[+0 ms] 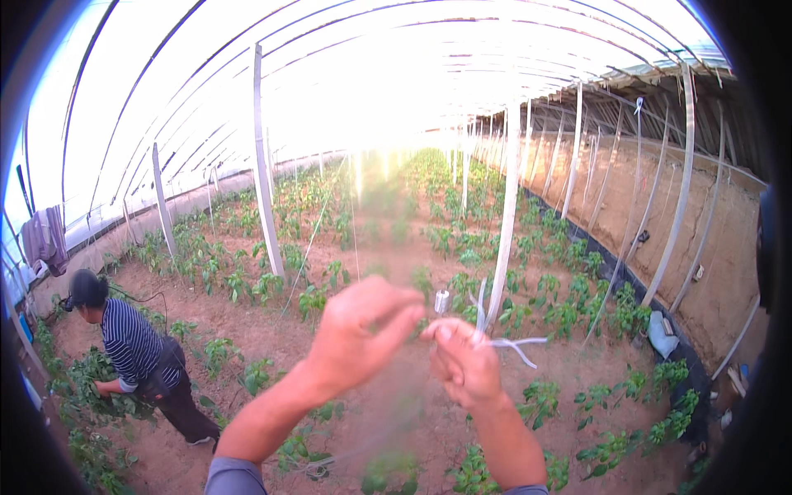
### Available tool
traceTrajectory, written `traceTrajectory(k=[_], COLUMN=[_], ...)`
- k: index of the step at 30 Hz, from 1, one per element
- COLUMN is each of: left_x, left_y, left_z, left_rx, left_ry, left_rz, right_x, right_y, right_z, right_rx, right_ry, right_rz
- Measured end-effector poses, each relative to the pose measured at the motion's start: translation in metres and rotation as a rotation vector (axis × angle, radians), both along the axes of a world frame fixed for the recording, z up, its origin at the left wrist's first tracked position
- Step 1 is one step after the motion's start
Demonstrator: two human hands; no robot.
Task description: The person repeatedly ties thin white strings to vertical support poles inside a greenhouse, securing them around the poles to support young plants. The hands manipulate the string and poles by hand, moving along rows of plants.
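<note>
My right hand [461, 362] is raised in front of me, its thumb and fingers closed on white plastic twine [516, 344]. Loose twine ends stick out above and to the right of that hand. Just left of it is my left hand [368, 334], with fingers curled towards the thumb. Blur hides whether anything thin lies in its fingertips. Lower down, a faint loop of pale string [318, 467] hangs or lies near the plants. A small silvery cylinder [442, 301] shows beyond the right hand; what supports it is unclear.
Rows of leafy green plants [541, 399] grow in bare soil inside a greenhouse. Upright posts [507, 210] [263, 167] stand among them. At left a person [133, 346] in a striped top holds cut greenery [99, 383]. Black sheeting [625, 278] edges the earth wall [711, 229] at right.
</note>
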State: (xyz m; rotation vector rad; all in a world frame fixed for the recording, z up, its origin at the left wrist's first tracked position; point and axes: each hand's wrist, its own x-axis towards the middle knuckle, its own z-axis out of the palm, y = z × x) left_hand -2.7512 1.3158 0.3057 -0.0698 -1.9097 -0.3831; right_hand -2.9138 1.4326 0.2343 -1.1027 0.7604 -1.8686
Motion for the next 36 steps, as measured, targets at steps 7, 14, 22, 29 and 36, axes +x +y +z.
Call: traceTrajectory(k=[7,14,22,29,36], left_x=[-0.010,-0.018,-0.016,-0.001,0.016], left_y=[-0.050,-0.075,-0.092,-0.080,-0.074], left_z=[0.227,0.281,0.276,0.240,0.183], left_rx=[-0.491,0.012,-0.004,-0.064,0.486], left_ry=[0.522,-0.253,-0.026,0.127,-0.236], left_rz=[0.332,0.396,0.077,-0.054,-0.484], right_x=[-0.018,0.001,0.010,0.011,0.010], right_y=[-0.091,-0.116,-0.110,-0.097,-0.087], right_z=[0.200,0.255,0.252,0.231,0.190], right_rx=[-0.199,-0.223,-0.172,-0.186,-0.096], right_ry=[0.049,0.116,0.217,0.268,0.386], right_rz=[-0.058,-0.130,-0.220,-0.218,-0.226])
